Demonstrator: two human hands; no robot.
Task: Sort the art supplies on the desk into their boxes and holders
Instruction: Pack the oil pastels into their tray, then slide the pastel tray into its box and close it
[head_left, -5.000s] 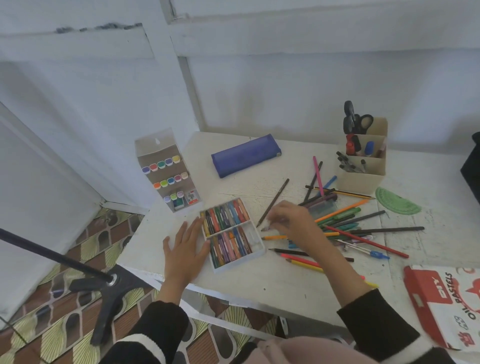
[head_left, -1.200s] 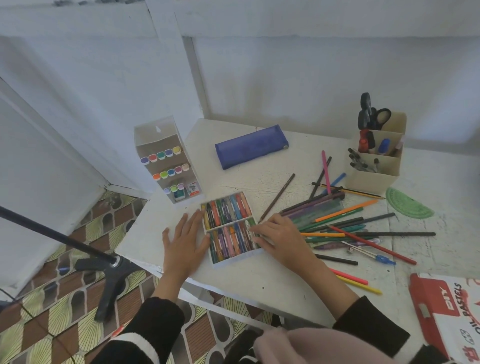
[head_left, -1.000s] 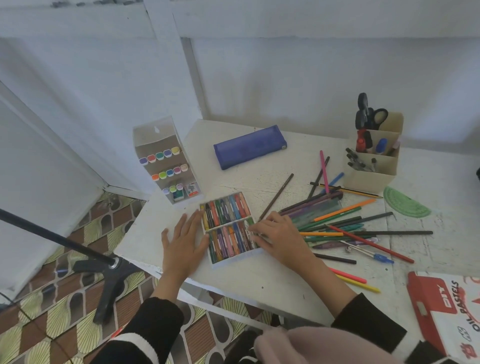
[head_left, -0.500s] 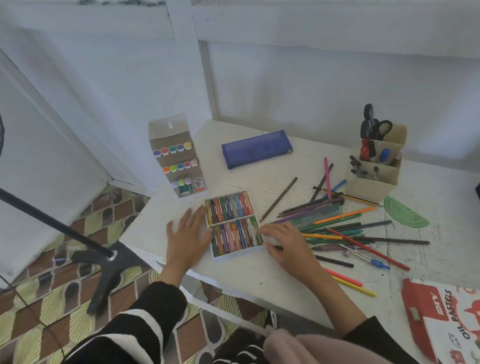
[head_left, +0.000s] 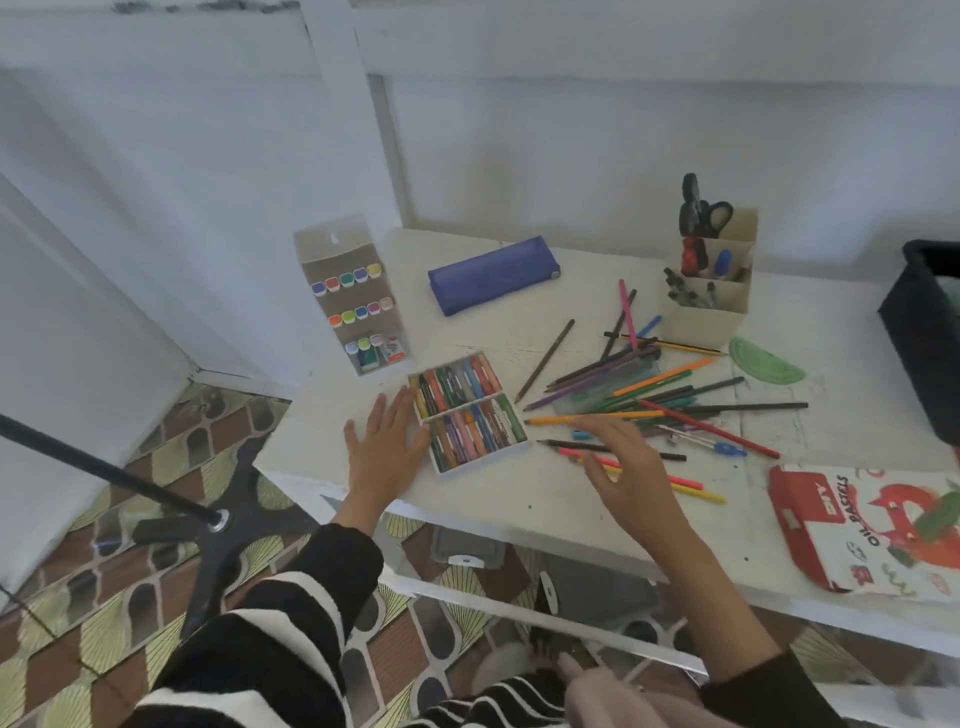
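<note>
The left hand (head_left: 384, 447) lies flat on the white desk (head_left: 519, 504), fingers straight and slightly spread, holding nothing; its fingertips touch the left wall of the open pastel tray (head_left: 480, 461). The forearm runs back to a black-and-white striped sleeve (head_left: 291, 608). The right hand (head_left: 628, 467) is held palm down, fingers apart and empty, over the near edge of the loose coloured pencils (head_left: 649, 400); motion blur hides whether it touches them. The tray sits between the hands, both rows filled with pastels (head_left: 462, 382). The pencils fan out to its right, below a cardboard holder (head_left: 706, 322) with scissors (head_left: 701, 208). A red oil pastels box (head_left: 862, 525) lies near the front right
</note>
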